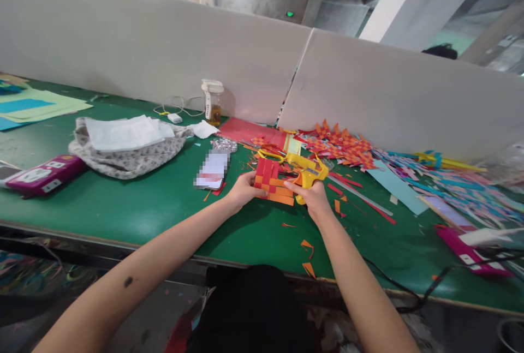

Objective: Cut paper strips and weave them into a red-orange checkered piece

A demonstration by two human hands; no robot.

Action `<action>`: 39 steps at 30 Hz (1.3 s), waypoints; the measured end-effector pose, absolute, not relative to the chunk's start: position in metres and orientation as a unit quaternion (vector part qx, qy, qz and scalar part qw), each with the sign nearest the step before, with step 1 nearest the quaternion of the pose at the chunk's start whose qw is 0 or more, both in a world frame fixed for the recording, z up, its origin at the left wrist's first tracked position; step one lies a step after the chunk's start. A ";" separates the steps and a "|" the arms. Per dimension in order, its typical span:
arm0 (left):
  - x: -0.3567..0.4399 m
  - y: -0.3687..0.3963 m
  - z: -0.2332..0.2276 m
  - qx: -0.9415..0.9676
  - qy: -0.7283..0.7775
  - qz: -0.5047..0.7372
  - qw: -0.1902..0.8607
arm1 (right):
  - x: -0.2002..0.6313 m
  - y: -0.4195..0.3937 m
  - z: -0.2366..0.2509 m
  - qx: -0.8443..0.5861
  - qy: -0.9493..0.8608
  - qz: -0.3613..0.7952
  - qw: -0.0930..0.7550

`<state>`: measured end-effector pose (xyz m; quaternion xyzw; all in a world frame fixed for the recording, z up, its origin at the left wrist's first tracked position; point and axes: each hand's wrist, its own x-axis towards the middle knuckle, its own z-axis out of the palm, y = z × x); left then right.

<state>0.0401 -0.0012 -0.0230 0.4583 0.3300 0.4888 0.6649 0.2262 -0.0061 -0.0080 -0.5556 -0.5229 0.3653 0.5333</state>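
Left hand (242, 190) pinches the woven red-and-orange paper mat (271, 182) near the middle of the green table (135, 205). Right hand (313, 193) grips the yellow glue gun (308, 173), touching the mat's right edge.

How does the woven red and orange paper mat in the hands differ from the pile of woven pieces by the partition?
The woven red and orange paper mat is one square piece, held flat by both hands; the pile of woven pieces is many spiky-edged shapes lying loose and untouched. Both show red-orange checker weave.
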 end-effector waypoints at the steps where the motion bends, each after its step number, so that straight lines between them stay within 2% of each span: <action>1: 0.040 -0.001 -0.024 0.460 0.328 0.487 0.666 | 0.226 -0.006 -0.008 -0.555 -0.523 0.366 0.533; 24: 0.042 -0.004 -0.022 0.442 0.339 0.500 0.663 | 0.228 -0.007 -0.009 -0.549 -0.559 0.383 0.490; 34: 0.039 -0.004 -0.018 0.439 0.369 0.508 0.643 | 0.224 -0.007 -0.006 -0.561 -0.486 0.407 0.531; 39: 0.039 -0.004 -0.017 0.449 0.378 0.494 0.641 | 0.224 -0.009 -0.002 -0.570 -0.490 0.404 0.521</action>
